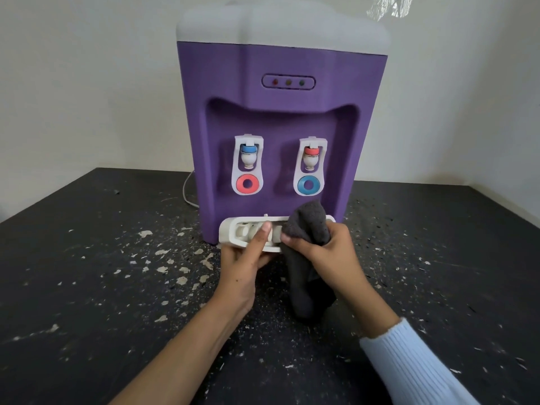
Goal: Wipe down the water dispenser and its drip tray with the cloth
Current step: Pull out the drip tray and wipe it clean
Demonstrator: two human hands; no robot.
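Note:
A purple water dispenser (280,112) with a white top stands on a black table, two white taps on its front. Its white drip tray (229,233) is pulled out below the taps and lifted off the table. My left hand (248,261) holds the tray from underneath, thumb lying across its inside. My right hand (324,249) grips a dark grey cloth (309,226) bunched against the tray's right half. The rest of the cloth hangs down below my right hand. The tray's right end is hidden by the cloth.
The black table (87,273) is scuffed, with many pale chipped flecks. A white cord (187,191) runs behind the dispenser's left side. White walls meet in a corner at the right. Clear plastic (388,7) shows at the top right.

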